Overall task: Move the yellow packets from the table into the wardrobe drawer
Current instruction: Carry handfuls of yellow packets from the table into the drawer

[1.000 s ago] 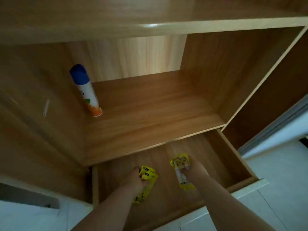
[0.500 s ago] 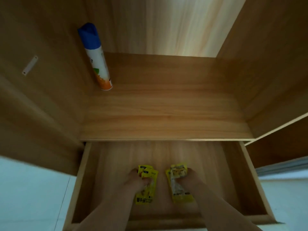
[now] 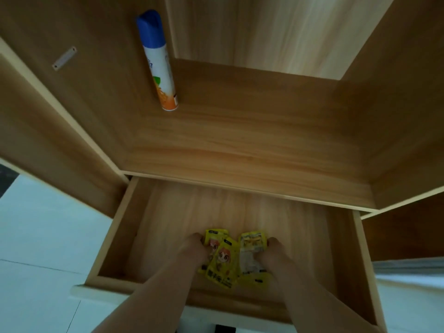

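Observation:
The wooden wardrobe drawer (image 3: pixel 113 246) is pulled out below me. Both my hands reach down into it. My left hand (image 3: pixel 192 248) grips two overlapping yellow packets (image 3: pixel 222 260) with a cartoon face printed on them. My right hand (image 3: pixel 272 253) grips another yellow packet (image 3: pixel 251 255) with a pale middle panel. The packets lie low, at or just above the drawer floor near its front; whether they touch the wood I cannot tell. The two bunches sit side by side, almost touching.
Above the drawer is a wooden wardrobe shelf (image 3: pixel 240 145). A spray can (image 3: pixel 157 61) with a blue cap stands at its back left corner. Wardrobe side panels (image 3: pixel 60 116) rise on both sides. Pale floor (image 3: pixel 36 236) lies to the left.
The view has swung to look straight down into the drawer. Both hands have sunk lower and drawn together, bringing the packets side by side near the drawer's front.

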